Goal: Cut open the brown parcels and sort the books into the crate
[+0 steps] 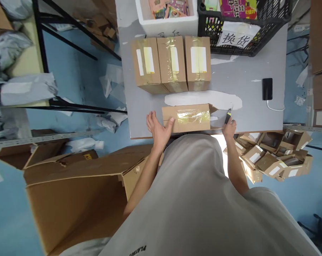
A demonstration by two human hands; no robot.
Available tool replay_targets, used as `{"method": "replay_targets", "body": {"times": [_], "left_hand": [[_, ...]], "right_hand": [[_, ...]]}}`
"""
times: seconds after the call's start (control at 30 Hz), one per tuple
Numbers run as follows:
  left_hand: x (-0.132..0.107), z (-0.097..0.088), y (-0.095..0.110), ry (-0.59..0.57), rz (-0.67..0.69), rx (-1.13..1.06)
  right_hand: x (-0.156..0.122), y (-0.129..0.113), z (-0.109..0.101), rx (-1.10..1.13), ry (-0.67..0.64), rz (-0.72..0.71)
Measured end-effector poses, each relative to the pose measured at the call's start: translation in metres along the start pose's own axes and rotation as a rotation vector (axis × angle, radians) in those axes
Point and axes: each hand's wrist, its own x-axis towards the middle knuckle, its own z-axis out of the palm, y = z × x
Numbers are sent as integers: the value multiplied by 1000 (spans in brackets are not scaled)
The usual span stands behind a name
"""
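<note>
A small cardboard box [189, 119] lies at the table's near edge, with clear tape across its top face and flaps sticking out at its right end. My left hand [160, 131] is at the box's left end, thumb against the cardboard and the other fingers spread out beyond it. In my right hand [229, 128] is a utility knife [228, 116] with a dark and yellow handle. Its tip points away from me, right of the box and apart from it. The fingers are closed round the handle.
Three taped cartons [173, 64] stand in a row behind the box. Farther back are a white foam box [168, 26] and a black crate [243, 41]. A phone [267, 89] with a cable lies at right. Opened boxes [275, 156] and a large carton [78, 209] flank me below.
</note>
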Motion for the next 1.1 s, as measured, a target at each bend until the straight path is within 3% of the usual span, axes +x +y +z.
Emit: {"method": "replay_targets", "body": {"times": [0.1, 0.2, 0.27, 0.4, 0.53, 0.73, 0.9, 1.1], "left_hand": [[-4, 11, -7, -26, -48, -40], [-3, 18, -5, -69, -93, -140], [-2, 19, -1, -86, -98, -187], [-6, 17, 13, -24, 29, -80], [-7, 18, 17, -45, 117, -22], [13, 9, -24, -65, 20, -59], [26, 4, -48, -108, 115, -226], [36, -9, -67, -135, 153, -334]], "right_hand": [[-5, 7, -11, 8, -130, -205], [-3, 10, -15, 216, -231, -324], [1, 6, -12, 416, -296, -265], [11, -14, 5, 805, -375, 18], [12, -28, 20, 918, -389, 149], [8, -38, 26, 973, -486, 224], [8, -60, 30, 1174, -656, 228], [7, -75, 22, 1121, -748, 120]]}}
